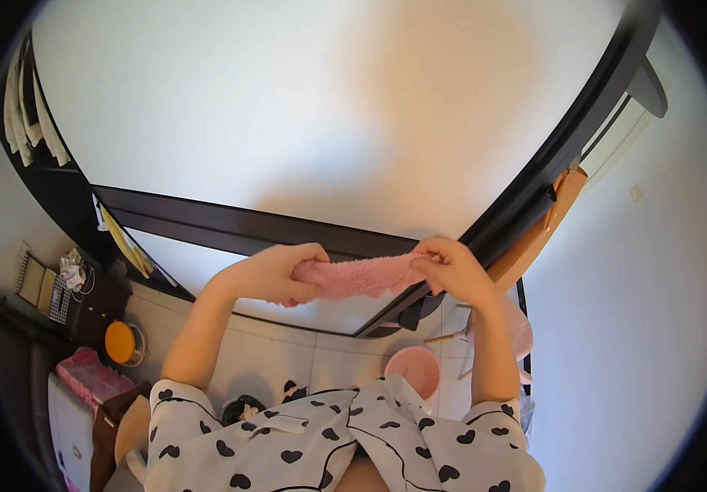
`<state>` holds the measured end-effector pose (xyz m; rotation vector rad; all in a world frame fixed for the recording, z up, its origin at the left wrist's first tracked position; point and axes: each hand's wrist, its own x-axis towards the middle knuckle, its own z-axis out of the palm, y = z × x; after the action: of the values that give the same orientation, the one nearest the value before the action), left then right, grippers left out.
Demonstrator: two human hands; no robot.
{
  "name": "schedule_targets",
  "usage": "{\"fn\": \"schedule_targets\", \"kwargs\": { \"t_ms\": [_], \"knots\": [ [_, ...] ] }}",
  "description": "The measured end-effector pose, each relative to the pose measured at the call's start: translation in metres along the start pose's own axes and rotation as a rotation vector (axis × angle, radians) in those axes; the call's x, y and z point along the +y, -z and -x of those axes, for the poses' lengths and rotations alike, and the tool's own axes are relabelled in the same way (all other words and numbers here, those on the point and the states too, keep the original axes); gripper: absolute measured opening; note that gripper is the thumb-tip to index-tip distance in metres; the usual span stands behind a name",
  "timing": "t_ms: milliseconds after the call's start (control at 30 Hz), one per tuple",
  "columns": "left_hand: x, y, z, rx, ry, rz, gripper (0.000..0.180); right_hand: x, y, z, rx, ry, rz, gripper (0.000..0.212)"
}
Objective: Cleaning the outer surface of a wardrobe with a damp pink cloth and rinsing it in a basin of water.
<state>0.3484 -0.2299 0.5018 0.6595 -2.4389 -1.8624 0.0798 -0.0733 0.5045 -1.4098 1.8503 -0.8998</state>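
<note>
A fluffy pink cloth [361, 277] stretches between my two hands, folded or bunched into a band. My left hand [292, 275] is closed around its left end, thumb below and fingers above. At the other end, my right hand [447, 266] pinches the cloth's edge between thumb and fingers. Both hands hold it up in front of a large white panel [230, 107] with a dark frame rail [247, 223]. The cloth appears apart from the panel.
Below on the tiled floor stands a pink bucket [413, 371], with a pink chair [513, 334] to its right. An orange round stool [120, 342] is at the left, beside a dark cabinet [95, 307]. Clothes [29, 115] hang at the far left. An orange-brown board [546, 225] leans at right.
</note>
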Motion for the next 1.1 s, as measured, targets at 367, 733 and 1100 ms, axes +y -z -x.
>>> {"fn": "schedule_targets", "kwargs": {
  "t_ms": [367,733,1100],
  "knots": [
    [0.095,0.045,-0.047,1.268,-0.940,-0.423,0.016,-0.126,0.019,-0.040,1.096,0.670,0.017,0.011],
    [0.092,0.077,-0.122,1.635,-1.355,-1.092,0.034,-0.120,-0.001,-0.150,1.393,1.136,0.537,0.035],
    [0.013,-0.005,-0.128,1.221,-1.378,-0.994,0.028,-0.112,-0.008,-0.158,1.484,1.141,0.684,0.041]
  ]
}}
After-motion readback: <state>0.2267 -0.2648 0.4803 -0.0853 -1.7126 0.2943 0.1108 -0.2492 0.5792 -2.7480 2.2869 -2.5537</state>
